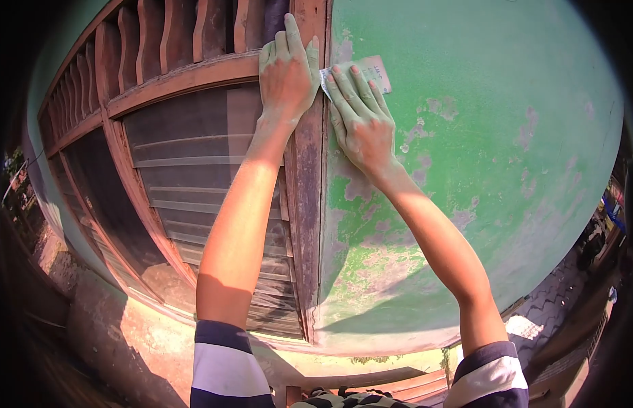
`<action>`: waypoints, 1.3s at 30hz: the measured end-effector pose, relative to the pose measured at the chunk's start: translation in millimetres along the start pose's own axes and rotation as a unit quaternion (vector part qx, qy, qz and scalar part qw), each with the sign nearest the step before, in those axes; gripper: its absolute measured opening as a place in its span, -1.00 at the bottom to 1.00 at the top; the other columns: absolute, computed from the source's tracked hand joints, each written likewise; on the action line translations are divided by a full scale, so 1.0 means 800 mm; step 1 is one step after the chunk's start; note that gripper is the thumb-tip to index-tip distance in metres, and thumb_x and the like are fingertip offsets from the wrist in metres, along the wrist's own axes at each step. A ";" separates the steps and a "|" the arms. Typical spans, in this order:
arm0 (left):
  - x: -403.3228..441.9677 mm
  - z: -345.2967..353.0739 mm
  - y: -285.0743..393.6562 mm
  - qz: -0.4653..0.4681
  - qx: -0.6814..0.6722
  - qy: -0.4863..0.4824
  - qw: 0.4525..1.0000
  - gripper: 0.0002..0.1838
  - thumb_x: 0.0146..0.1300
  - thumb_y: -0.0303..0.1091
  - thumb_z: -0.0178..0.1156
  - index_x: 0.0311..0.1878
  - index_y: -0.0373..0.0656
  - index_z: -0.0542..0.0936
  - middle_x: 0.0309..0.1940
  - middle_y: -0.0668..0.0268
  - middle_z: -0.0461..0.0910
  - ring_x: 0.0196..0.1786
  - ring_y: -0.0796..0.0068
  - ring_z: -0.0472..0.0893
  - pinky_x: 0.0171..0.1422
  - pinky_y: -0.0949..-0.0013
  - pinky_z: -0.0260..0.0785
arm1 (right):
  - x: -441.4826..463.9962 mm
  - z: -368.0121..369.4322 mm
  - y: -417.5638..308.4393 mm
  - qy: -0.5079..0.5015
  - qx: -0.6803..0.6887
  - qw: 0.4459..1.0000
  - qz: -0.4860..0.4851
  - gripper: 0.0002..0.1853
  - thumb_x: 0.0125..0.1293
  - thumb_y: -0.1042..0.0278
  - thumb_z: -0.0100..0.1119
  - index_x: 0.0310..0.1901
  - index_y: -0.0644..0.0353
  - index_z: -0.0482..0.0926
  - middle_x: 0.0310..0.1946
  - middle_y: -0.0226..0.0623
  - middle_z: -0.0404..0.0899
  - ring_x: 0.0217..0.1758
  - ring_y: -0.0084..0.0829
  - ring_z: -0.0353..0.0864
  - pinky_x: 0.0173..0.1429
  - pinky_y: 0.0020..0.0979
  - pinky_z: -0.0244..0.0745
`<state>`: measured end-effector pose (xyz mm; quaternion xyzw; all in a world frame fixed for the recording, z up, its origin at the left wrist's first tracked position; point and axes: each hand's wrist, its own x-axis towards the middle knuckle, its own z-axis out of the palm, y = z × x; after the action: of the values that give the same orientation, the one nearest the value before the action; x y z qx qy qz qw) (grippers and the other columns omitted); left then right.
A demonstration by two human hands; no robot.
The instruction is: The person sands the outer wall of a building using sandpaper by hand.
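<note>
My left hand (287,78) rests against the reddish-brown wooden window frame (308,136) near its upper corner. Its index finger points up and the thumb stands apart, while the other fingers bend at the rail. Just to the right, my right hand (368,132) presses a sheet of sandpaper (378,73) against the green wall (466,122). Printed marks show on the sheet's pale back, and its white left edge sticks out beside the frame. The fingers lie nearly straight over the sheet and cover much of it. Paint around and below this hand is worn into grey patches.
Wooden balusters (174,34) run along the upper window, with louvred slats (208,197) below. Under my arms is a slatted wooden bench (412,391). Paving (558,299) lies at right, and a sunlit concrete ledge (153,333) at lower left.
</note>
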<state>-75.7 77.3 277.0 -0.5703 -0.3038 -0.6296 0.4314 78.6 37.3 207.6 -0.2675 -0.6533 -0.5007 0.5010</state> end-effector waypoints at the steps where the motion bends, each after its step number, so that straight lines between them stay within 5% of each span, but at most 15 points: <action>1: 0.001 0.000 -0.002 0.000 -0.007 0.000 1.000 -0.36 0.53 -0.15 0.03 0.46 -0.47 0.27 -0.12 0.00 0.55 -0.05 -0.05 0.57 0.17 0.03 0.38 | -0.012 -0.006 -0.006 -0.027 0.004 1.000 0.003 -0.56 0.40 0.30 0.15 0.30 0.08 0.60 0.40 -0.36 0.49 0.53 -0.22 0.37 0.57 -0.12 0.26; 11: -0.002 -0.006 -0.019 0.033 -0.065 -0.019 0.997 -0.43 0.56 -0.20 -0.02 0.46 -0.44 0.29 -0.07 0.01 0.56 -0.04 -0.08 0.58 0.16 -0.01 0.39 | 0.056 0.012 0.003 0.025 -0.032 0.998 0.048 -0.56 0.46 0.27 0.10 0.33 0.05 0.57 0.41 -0.34 0.48 0.54 -0.16 0.34 0.57 -0.11 0.25; 13: 0.000 -0.015 -0.019 -0.011 -0.092 -0.093 0.991 -0.39 0.56 -0.13 -0.03 0.51 -0.34 0.28 0.14 -0.03 0.54 0.20 -0.13 0.53 0.33 -0.06 0.32 | 0.032 0.009 -0.010 0.004 -0.036 0.998 0.043 -0.55 0.43 0.28 0.12 0.33 0.07 0.58 0.42 -0.35 0.47 0.54 -0.17 0.35 0.57 -0.13 0.25; 19: 0.007 -0.025 -0.007 -0.005 -0.097 -0.058 0.994 -0.37 0.47 -0.31 0.05 0.48 -0.50 0.20 -0.02 -0.14 0.53 0.04 -0.15 0.54 0.23 -0.05 0.34 | -0.113 -0.017 -0.070 -0.131 -0.004 0.991 0.019 -0.52 0.38 0.31 0.18 0.34 0.04 0.57 0.48 -0.40 0.40 0.56 -0.22 0.32 0.57 -0.14 0.25; 27: 0.006 -0.029 -0.011 0.022 -0.101 -0.066 0.993 -0.34 0.48 -0.27 0.06 0.48 -0.52 0.19 -0.02 -0.14 0.52 0.03 -0.16 0.52 0.23 -0.05 0.34 | -0.025 0.007 -0.044 -0.037 -0.017 0.998 0.037 -0.53 0.41 0.28 0.15 0.34 0.08 0.56 0.43 -0.37 0.46 0.54 -0.23 0.36 0.57 -0.13 0.26; 35: 0.004 -0.033 -0.010 0.049 -0.086 -0.041 0.994 -0.20 0.44 -0.10 0.15 0.48 -0.57 0.16 -0.04 -0.15 0.51 0.03 -0.13 0.51 0.21 -0.03 0.35 | -0.191 -0.006 -0.105 -0.121 0.009 0.988 0.095 -0.51 0.40 0.30 0.16 0.36 0.04 0.55 0.47 -0.35 0.42 0.55 -0.20 0.34 0.59 -0.12 0.20; 39: 0.000 -0.033 -0.011 0.061 -0.103 -0.033 0.992 -0.15 0.40 -0.04 0.19 0.49 -0.56 0.16 -0.03 -0.15 0.51 0.03 -0.14 0.51 0.21 -0.02 0.34 | -0.100 -0.003 -0.080 -0.076 0.002 0.991 0.112 -0.50 0.42 0.31 0.13 0.39 0.06 0.52 0.47 -0.34 0.42 0.56 -0.17 0.33 0.59 -0.09 0.19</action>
<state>-95.2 58.0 273.9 -0.6499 -0.2157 -0.6106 0.3978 53.7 24.3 109.1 -0.3751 -0.6562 -0.4188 0.5033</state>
